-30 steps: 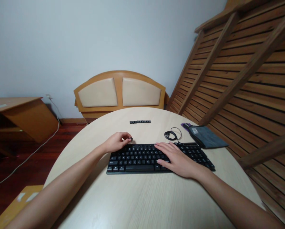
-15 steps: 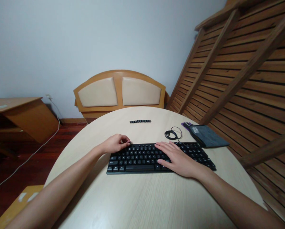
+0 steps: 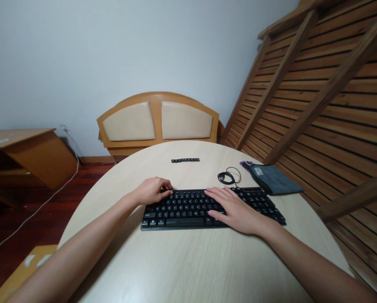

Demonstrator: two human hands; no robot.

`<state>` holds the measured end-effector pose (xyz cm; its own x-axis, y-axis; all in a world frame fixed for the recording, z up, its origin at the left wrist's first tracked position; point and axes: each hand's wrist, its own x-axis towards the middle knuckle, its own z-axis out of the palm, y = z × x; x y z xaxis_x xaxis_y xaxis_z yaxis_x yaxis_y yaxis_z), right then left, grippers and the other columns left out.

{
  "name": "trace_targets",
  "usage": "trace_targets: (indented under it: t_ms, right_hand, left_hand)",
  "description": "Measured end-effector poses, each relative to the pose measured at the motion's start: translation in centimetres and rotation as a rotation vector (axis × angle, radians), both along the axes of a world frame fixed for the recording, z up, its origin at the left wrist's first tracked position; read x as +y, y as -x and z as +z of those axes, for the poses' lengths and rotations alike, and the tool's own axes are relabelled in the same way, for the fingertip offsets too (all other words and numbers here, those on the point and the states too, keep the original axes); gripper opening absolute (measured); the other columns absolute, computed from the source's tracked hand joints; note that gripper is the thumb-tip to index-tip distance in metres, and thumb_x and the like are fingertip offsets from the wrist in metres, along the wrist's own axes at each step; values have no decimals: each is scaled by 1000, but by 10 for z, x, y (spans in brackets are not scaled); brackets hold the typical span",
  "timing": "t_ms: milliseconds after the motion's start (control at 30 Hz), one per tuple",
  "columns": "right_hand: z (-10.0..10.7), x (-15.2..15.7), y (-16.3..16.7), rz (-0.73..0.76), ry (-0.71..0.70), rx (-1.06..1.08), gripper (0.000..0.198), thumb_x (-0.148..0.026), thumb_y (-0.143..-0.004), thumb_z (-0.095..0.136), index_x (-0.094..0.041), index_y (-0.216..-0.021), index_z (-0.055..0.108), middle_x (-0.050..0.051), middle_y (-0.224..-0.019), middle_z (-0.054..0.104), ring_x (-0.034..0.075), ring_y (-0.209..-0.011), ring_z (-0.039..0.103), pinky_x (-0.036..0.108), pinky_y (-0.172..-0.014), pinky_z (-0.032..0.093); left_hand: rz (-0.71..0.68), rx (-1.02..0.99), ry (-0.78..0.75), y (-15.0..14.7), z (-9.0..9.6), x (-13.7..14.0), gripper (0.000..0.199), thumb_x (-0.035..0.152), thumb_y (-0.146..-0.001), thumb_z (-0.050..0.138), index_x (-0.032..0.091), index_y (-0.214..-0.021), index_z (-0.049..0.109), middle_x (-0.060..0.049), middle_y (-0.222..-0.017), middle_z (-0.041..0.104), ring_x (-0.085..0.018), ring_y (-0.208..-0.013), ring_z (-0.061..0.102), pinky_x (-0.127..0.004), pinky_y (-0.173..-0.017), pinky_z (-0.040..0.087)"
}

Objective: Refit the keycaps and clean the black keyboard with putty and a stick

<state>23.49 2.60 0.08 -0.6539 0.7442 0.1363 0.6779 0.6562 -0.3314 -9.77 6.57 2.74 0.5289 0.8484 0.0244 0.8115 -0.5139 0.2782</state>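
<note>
A black keyboard (image 3: 185, 212) lies on the round table, its long side facing me. My left hand (image 3: 153, 190) is at its upper left corner, thumb and fingers pinched together at the top row of keys. Whatever is between those fingertips is too small and hidden to make out. My right hand (image 3: 232, 208) rests palm down across the right-middle keys, fingers stretched out, covering part of them. Beyond the keyboard, several loose black keycaps (image 3: 185, 160) stand in a short row.
A coiled black cable (image 3: 228, 179) sits behind the keyboard's right half. To its right lies a dark grey pouch (image 3: 276, 179) with a purple edge. The pale round table (image 3: 188, 265) is bordered by a headboard (image 3: 158, 120) behind and a slatted wooden frame (image 3: 320, 84) at right.
My left hand's fingertips have shifted very slightly at the keyboard's corner, still pinched. The right hand and the keycap row stay as they were.
</note>
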Motion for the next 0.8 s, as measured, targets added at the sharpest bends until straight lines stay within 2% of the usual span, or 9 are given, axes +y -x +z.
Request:
trace_targets:
  t_ms: [467, 633, 800]
  right_hand:
    - [1, 2, 1, 3, 18, 11, 64, -61, -96, 47, -28, -151, 44, 9, -154, 46, 31, -142, 38, 55, -120, 21]
    - [12, 5, 4, 5, 12, -13, 64, -62, -93, 52, -24, -144, 53, 10, -148, 52, 31, -137, 43, 50, -116, 30]
    - [28, 30, 12, -11, 26, -49, 53, -58, -96, 49, -21, -132, 63, 11, -129, 67, 28, -117, 61, 41, -101, 45]
  left_hand:
    - [62, 69, 35, -6, 2, 0, 24, 38, -91, 57, 23, -100, 73, -5, -98, 77, -23, -87, 71, -30, -71, 50]
    - [44, 92, -13, -5, -6, -1, 25, 36, -91, 54, 24, -101, 74, -5, -99, 78, -24, -89, 71, -31, -74, 50]
    - [52, 19, -38, -4, -10, -9, 29, 35, -95, 50, 23, -105, 74, -5, -105, 77, -26, -96, 71, -36, -81, 52]
